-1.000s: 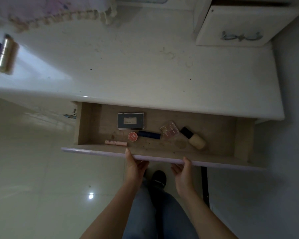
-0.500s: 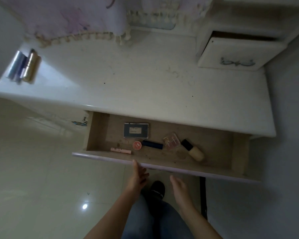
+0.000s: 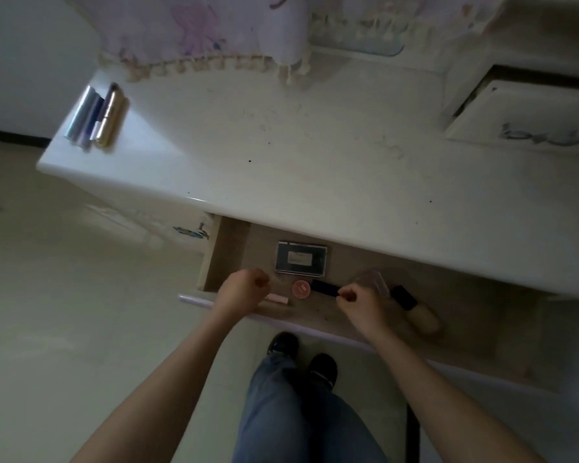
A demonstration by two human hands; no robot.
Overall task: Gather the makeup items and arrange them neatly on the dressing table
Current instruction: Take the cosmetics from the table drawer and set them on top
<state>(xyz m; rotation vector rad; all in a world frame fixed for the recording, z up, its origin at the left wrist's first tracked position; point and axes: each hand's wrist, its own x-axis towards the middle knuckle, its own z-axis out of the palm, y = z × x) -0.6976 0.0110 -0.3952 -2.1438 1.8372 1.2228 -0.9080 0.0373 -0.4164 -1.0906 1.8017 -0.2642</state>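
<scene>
Wooden drawer (image 3: 229, 248) open, curled left hand (image 3: 239, 292) over pink tube (image 3: 277, 299), right hand (image 3: 360, 304) pinching dark tube (image 3: 325, 287).

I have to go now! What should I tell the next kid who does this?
Left hand: curled over the pink tube, grip unclear.
Right hand: curled at the dark tube, grip unclear.
Open drawer also holds the palette, round pot, clear case and bottle.
Done: tubes on the table.
Left: move the drawer items up and line them up.
</scene>
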